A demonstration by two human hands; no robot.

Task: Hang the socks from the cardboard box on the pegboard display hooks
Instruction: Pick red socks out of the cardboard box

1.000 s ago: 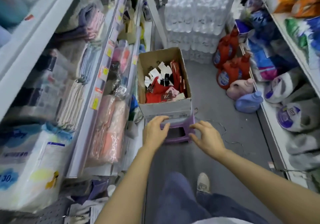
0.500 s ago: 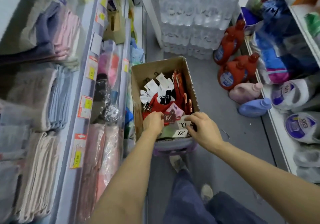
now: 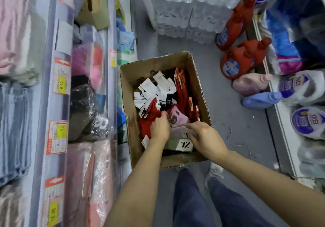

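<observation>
Both hands are in the cardboard box [image 3: 197,79] at frame centre: left hand [image 3: 159,130] fingers curl into red socks [image 3: 149,116], right hand [image 3: 205,137] grips pink socks [image 3: 177,119] between them.

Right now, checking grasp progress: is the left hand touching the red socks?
Touching. The head view shows the left hand lying on the red socks, fingertips pressed into them.

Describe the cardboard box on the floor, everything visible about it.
The brown corrugated cardboard box sits open-topped on the grey aisle floor beside the left shelving, its inner walls scuffed. It holds a jumble of red, white, black and pink carded socks. The left hand and right hand reach inside.
</observation>
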